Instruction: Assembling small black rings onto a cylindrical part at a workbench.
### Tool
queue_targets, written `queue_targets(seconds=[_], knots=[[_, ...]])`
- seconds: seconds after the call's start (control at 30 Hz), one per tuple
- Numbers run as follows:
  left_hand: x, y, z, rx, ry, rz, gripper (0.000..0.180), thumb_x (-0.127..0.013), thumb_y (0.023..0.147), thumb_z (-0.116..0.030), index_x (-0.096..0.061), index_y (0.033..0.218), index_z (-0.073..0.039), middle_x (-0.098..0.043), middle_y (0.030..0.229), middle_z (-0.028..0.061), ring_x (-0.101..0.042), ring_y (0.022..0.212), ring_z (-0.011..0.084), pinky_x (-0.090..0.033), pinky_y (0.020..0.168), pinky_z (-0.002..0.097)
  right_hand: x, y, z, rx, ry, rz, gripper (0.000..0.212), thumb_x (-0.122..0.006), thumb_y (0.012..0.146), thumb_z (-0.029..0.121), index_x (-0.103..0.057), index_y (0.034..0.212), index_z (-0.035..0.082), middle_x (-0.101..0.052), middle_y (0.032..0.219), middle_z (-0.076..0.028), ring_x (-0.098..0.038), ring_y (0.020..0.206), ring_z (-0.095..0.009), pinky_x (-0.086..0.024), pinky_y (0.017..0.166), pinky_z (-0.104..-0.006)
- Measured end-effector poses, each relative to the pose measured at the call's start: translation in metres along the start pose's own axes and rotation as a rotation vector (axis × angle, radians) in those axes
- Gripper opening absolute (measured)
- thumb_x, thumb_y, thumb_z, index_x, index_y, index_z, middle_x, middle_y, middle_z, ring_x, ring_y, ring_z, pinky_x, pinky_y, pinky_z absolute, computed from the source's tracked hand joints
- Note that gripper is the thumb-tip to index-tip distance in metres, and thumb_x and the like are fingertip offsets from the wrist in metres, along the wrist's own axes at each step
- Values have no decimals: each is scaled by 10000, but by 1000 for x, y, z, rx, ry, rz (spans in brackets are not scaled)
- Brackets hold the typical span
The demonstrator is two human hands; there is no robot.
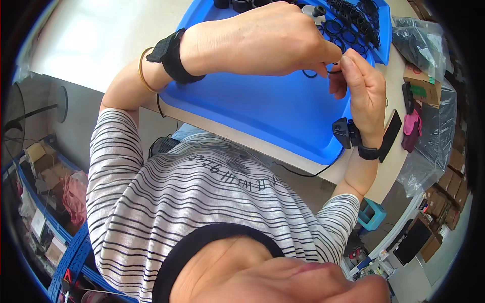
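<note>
Over the right side of a blue tray (242, 113), both my hands meet at a thin black rubber ring (333, 72). My left hand (283, 40) reaches across from the left, knuckles up, its fingers curled and its fingertips on the ring. From the right, my right hand (366, 83) pinches the ring between thumb and forefinger. Most of the ring is hidden behind the fingers. Several loose black rings (347, 36) lie in the tray just beyond my hands, and black cylindrical parts (242, 5) stand at its far edge.
A second blue tray (385, 30) holds thin black parts at the far right. Beside my right wrist lies a dark flat phone-like object (390, 135). Further right are a pink and black item (411, 126), a cardboard box (423, 86) and clear plastic sheeting (429, 146).
</note>
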State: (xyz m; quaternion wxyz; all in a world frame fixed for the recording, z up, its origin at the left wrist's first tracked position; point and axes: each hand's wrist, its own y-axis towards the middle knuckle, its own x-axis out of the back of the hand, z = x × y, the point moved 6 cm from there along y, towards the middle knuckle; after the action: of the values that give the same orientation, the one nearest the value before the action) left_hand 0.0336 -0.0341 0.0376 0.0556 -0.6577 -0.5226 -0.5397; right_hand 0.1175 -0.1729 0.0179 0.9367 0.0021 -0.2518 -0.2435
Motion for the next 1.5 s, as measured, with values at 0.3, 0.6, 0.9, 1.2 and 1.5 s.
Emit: queue_targets(seconds=[0.3, 0.6, 0.9, 1.2, 1.5], knots=[[2, 2, -3, 16, 12, 28, 147, -706, 908, -141, -647, 930, -8, -673, 697, 152, -688, 638, 337, -534, 564, 415, 1, -1, 0, -6, 1, 18, 399, -497, 1102, 312, -641, 894, 2, -635, 714, -31, -605, 618, -91, -472, 538, -240], [-1, 0, 0, 0, 16, 18, 145, -704, 907, -138, -648, 941, -9, -681, 709, 152, -691, 641, 337, -539, 565, 415, 0, 0, -3, -12, 10, 22, 409, -495, 1106, 324, -636, 894, 3, -637, 718, -32, -599, 618, -88, -472, 540, -241], [-1, -1, 0, -6, -5, 13, 135, -697, 905, -129, -660, 957, -10, -690, 722, 152, -697, 652, 334, -545, 573, 411, -2, 1, -4, -21, 13, 29, 415, -485, 1110, 330, -640, 901, 7, -630, 713, -29, -591, 616, -89, -470, 543, -242], [0, 1, -2, 2, 15, 16, 118, -689, 905, -120, -661, 947, -13, -688, 721, 152, -693, 649, 338, -544, 572, 413, -1, 0, -4, -27, 15, 31, 417, -476, 1113, 326, -644, 905, 7, -631, 715, -27, -593, 621, -87, -468, 544, -242], [4, 2, 12, 183, -114, -11, 193, -736, 912, -168, -635, 907, -3, -677, 697, 151, -695, 648, 321, -526, 579, 392, 5, 1, 7, 106, 46, -72, 385, -494, 1118, 306, -658, 940, 6, -651, 722, -26, -604, 636, -83, -484, 580, -228]])
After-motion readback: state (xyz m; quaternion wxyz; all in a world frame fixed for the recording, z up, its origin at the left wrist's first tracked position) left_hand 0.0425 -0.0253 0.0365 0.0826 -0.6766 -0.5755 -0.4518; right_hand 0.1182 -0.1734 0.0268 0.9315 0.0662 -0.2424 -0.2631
